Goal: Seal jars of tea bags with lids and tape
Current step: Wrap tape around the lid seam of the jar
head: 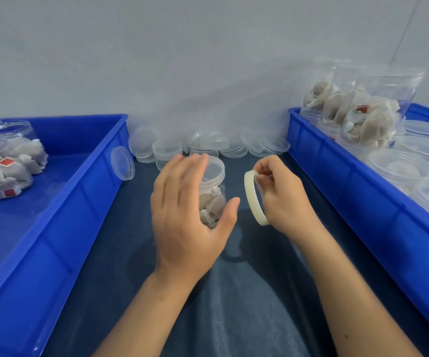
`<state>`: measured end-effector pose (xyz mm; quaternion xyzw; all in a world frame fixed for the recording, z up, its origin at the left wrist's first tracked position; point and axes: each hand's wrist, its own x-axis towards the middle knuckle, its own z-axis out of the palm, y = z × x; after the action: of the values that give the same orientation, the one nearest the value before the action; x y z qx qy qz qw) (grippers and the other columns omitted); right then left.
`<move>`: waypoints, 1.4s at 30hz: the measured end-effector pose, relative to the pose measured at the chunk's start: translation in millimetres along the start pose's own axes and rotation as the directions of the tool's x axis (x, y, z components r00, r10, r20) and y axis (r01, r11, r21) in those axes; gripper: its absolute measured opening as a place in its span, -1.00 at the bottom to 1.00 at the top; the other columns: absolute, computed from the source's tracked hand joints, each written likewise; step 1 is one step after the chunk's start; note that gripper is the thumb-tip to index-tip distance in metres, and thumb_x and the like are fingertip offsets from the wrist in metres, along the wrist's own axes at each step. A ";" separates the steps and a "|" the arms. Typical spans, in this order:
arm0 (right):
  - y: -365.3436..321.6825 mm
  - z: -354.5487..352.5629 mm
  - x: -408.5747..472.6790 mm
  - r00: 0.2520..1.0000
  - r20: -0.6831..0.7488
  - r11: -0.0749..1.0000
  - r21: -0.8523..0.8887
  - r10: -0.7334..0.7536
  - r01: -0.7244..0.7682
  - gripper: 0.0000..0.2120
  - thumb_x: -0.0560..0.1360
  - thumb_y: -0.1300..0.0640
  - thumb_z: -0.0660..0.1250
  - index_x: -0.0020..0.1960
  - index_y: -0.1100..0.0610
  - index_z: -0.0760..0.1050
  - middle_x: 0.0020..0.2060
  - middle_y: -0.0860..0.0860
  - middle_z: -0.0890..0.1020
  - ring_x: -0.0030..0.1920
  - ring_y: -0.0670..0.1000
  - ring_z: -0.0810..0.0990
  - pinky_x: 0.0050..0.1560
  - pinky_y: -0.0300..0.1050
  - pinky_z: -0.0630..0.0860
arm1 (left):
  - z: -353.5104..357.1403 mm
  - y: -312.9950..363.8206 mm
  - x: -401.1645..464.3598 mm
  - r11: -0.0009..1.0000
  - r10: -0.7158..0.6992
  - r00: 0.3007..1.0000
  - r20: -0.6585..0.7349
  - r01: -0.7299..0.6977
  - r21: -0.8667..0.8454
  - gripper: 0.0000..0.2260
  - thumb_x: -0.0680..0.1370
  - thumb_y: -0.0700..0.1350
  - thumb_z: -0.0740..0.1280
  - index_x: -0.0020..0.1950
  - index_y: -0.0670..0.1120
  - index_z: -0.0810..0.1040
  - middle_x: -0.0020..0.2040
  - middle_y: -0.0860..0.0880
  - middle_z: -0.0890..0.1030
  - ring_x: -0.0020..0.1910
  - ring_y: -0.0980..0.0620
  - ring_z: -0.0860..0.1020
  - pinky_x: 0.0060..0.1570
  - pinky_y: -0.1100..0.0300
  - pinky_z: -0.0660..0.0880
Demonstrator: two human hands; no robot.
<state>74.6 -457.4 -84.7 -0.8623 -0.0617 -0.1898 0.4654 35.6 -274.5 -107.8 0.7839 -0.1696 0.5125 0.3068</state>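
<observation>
Clear plastic jar (212, 191) of grey tea bags, translucent lid on, upright on dark blue cloth (246, 292). Left hand (187, 215) cupped around it, fingers straight. Right hand (282, 199) pinches cream tape roll (253, 199). Blue plastic crates: left (53, 240), right (362, 202). Loose clear lids (208, 148) behind.

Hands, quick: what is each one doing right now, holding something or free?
Left hand: open, fingers spread beside the lidded jar; contact cannot be told.
Right hand: fingers pinch the tape roll.
</observation>
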 end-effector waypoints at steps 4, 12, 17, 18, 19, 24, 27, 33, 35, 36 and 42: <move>-7.7 6.5 -2.0 0.997 -0.040 0.996 0.051 -0.068 0.070 -0.79 0.68 0.30 0.19 0.01 0.02 0.46 -0.15 -0.09 0.57 -0.14 -0.10 0.50 -0.18 -0.31 0.44 | 4.8 7.4 -3.1 0.992 0.124 0.992 0.033 -0.124 0.001 -0.63 0.66 0.08 0.43 0.37 -0.10 0.65 0.33 0.00 0.65 0.46 -0.04 0.50 0.38 0.05 0.39; -15.6 10.2 -3.2 0.989 -0.129 0.997 0.036 -0.069 0.074 -0.71 0.62 0.42 0.18 0.03 0.03 0.45 -0.12 -0.11 0.54 -0.11 -0.17 0.51 -0.14 -0.32 0.41 | 7.3 9.7 -7.6 0.993 0.118 0.988 0.095 -0.120 0.013 -0.66 0.71 0.07 0.37 0.38 -0.09 0.66 0.37 0.06 0.65 0.47 -0.03 0.51 0.32 0.01 0.42; -17.9 11.1 -3.1 0.975 -0.218 0.998 0.051 -0.033 0.046 -0.79 0.66 0.34 0.18 0.04 0.05 0.45 -0.08 -0.05 0.55 -0.09 -0.05 0.51 -0.07 -0.04 0.50 | 7.8 10.0 -9.6 0.990 0.139 0.989 0.054 -0.138 -0.026 -0.77 0.68 -0.02 0.44 0.26 -0.11 0.71 0.25 0.05 0.69 0.31 -0.05 0.60 0.20 -0.02 0.48; -18.0 11.0 -2.9 0.972 -0.236 0.997 0.065 -0.022 0.038 -0.80 0.68 0.32 0.18 0.04 0.04 0.45 -0.08 -0.06 0.55 -0.09 -0.05 0.51 -0.06 -0.05 0.50 | 8.2 10.2 -9.7 0.989 0.147 0.988 0.048 -0.146 -0.030 -0.79 0.67 -0.04 0.45 0.24 -0.11 0.72 0.22 0.05 0.70 0.27 -0.05 0.62 0.15 -0.03 0.49; -18.0 10.6 -2.6 0.968 -0.249 0.997 0.077 -0.013 0.033 -0.81 0.69 0.30 0.18 0.04 0.03 0.45 -0.08 -0.07 0.55 -0.08 -0.05 0.52 -0.06 -0.06 0.50 | 8.5 10.5 -10.1 0.988 0.153 0.987 0.042 -0.152 -0.031 -0.81 0.66 -0.05 0.47 0.21 -0.11 0.73 0.19 0.05 0.71 0.23 -0.06 0.63 0.12 -0.04 0.50; -18.8 9.9 -3.0 0.966 -0.230 0.990 0.057 -0.115 0.131 -0.82 0.69 0.31 0.19 0.05 0.05 0.46 -0.09 -0.06 0.55 -0.07 -0.07 0.51 -0.04 -0.10 0.50 | 7.0 13.6 -10.3 0.976 0.073 0.997 0.022 -0.067 -0.209 -0.83 0.66 -0.11 0.45 0.19 -0.17 0.72 0.09 0.02 0.69 0.04 -0.03 0.63 0.07 0.04 0.56; -22.1 8.1 -5.6 0.931 -0.188 0.949 -0.042 -0.314 0.312 -0.76 0.62 0.44 0.22 0.08 0.12 0.50 -0.04 -0.04 0.53 -0.05 -0.14 0.49 -0.02 -0.31 0.44 | 1.8 16.4 -4.7 0.920 -0.125 0.989 0.077 0.144 -0.365 -0.78 0.69 -0.08 0.39 0.32 -0.09 0.62 0.15 0.05 0.63 -0.03 0.04 0.64 -0.09 0.31 0.54; -23.1 6.5 -6.3 0.845 -0.058 0.832 -0.223 -0.531 0.507 -0.73 0.56 0.48 0.32 0.09 0.15 0.55 -0.02 -0.10 0.45 -0.06 -0.12 0.39 -0.05 -0.42 0.36 | -5.4 7.3 4.1 0.919 -0.164 0.979 0.119 0.196 -0.341 -0.86 0.67 -0.27 0.38 0.19 -0.21 0.68 0.05 -0.03 0.68 -0.06 0.13 0.64 -0.02 0.41 0.50; -23.1 5.9 -6.2 0.841 -0.058 0.827 -0.231 -0.537 0.512 -0.75 0.58 0.46 0.33 0.09 0.15 0.55 -0.02 -0.08 0.46 -0.05 -0.10 0.41 -0.06 -0.40 0.35 | -5.7 5.3 4.0 0.924 -0.151 0.980 0.131 0.188 -0.334 -0.88 0.66 -0.30 0.38 0.14 -0.24 0.70 0.00 -0.05 0.69 -0.13 0.13 0.63 -0.06 0.38 0.52; -23.0 5.6 -5.9 0.841 -0.059 0.826 -0.232 -0.538 0.513 -0.77 0.58 0.45 0.32 0.09 0.15 0.55 -0.02 -0.07 0.47 -0.05 -0.07 0.42 -0.06 -0.36 0.37 | -5.8 5.1 4.0 0.921 -0.148 0.979 0.141 0.189 -0.340 -0.87 0.66 -0.30 0.37 0.14 -0.24 0.70 -0.01 -0.05 0.69 -0.16 0.12 0.63 -0.09 0.35 0.53; -19.7 2.5 -4.7 0.843 -0.071 0.831 -0.229 -0.534 0.507 -0.79 0.59 0.43 0.31 0.10 0.17 0.55 -0.01 -0.06 0.47 -0.05 -0.02 0.44 -0.09 -0.01 0.52 | -4.7 3.8 2.2 0.910 -0.100 0.979 0.176 0.161 -0.383 -0.84 0.65 -0.24 0.40 0.19 -0.24 0.71 0.06 -0.05 0.69 -0.03 0.04 0.65 -0.07 0.14 0.63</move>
<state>65.3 -444.0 -72.4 -0.8408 -0.2439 -0.3713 0.3094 31.0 -274.1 -103.3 0.7522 -0.2394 0.3846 0.4785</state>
